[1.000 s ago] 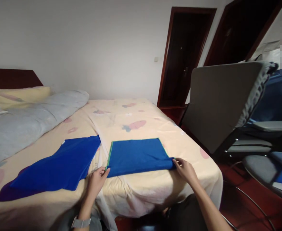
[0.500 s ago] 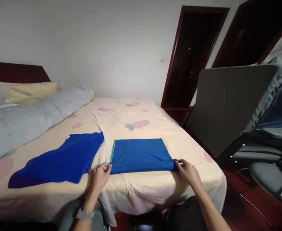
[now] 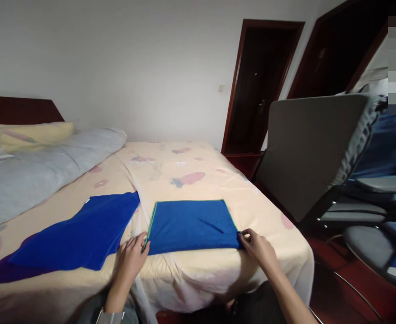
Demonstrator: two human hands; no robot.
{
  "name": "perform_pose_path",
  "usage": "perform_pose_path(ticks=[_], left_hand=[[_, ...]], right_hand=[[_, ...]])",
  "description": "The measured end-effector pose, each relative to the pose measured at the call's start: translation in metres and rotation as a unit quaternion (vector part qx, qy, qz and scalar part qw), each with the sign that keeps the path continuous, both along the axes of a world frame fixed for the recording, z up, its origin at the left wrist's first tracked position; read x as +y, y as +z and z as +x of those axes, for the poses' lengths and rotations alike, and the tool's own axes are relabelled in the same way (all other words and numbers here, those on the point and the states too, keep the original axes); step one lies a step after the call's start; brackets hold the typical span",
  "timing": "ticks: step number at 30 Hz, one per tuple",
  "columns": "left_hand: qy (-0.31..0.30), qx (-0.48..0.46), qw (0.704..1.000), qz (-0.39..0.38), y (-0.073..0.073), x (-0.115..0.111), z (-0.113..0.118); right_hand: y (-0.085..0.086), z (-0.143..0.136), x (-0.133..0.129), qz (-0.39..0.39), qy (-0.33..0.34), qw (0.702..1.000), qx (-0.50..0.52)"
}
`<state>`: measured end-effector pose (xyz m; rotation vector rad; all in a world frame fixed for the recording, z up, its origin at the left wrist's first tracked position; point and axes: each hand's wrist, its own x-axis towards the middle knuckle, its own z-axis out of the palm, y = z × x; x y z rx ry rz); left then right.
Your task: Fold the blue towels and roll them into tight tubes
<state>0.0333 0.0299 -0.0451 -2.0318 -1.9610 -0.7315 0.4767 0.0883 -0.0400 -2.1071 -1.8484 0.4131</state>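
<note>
A blue cloth with green edging (image 3: 193, 225) lies as a flat rectangle near the front edge of the bed. My left hand (image 3: 132, 252) pinches its near left corner between thumb and fingers. At the near right corner, my right hand (image 3: 257, 245) is closed on the cloth, fingertips pressed together. To the left, a brighter blue cloth (image 3: 79, 234) with a small white tag lies spread out unevenly, a purple part showing at its lower left. A watch band (image 3: 112, 316) is round my left wrist.
The bed (image 3: 184, 157) has a cream patterned sheet. A grey quilt (image 3: 49, 162) and yellow pillow (image 3: 38, 137) lie at the left. On the right stand a grey chair (image 3: 312, 153) and another seat (image 3: 370, 249); a person in blue (image 3: 383, 148) sits there. Dark doors are behind.
The rolled or folded strip along the cloth's near edge now lies flat, level with the rest. Both hands still hold the near corners. The view has shifted slightly.
</note>
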Motion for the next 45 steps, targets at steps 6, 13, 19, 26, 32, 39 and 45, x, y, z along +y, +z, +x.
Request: perform_pose_path(ticks=[6,13,19,26,32,39,45], left_hand=[[-0.033,0.038,0.993,0.108,0.009,-0.004,0.017],[-0.270,0.070,0.960,0.002,0.005,-0.007,0.070],[-0.297,0.099,0.949,-0.020,-0.008,0.010,0.099],[-0.310,0.043,0.943,-0.117,-0.015,0.010,0.058],[-0.256,-0.073,0.936,-0.231,0.007,0.001,0.016],[-0.201,-0.115,0.947,-0.223,0.011,0.004,0.002],[-0.176,-0.185,0.949,-0.184,0.015,0.009,-0.009]], right_hand=[[-0.003,-0.007,-0.002,0.183,0.044,0.978,-0.091],[0.001,-0.058,-0.026,0.317,0.307,0.897,-0.003],[-0.016,-0.129,-0.031,0.256,0.410,0.875,-0.021],[-0.034,-0.080,-0.013,0.170,0.399,0.901,-0.021],[-0.019,-0.017,-0.012,0.113,0.379,0.917,0.048],[-0.009,0.006,-0.012,0.074,0.336,0.937,0.069],[-0.004,0.013,0.000,0.067,0.324,0.937,0.111]])
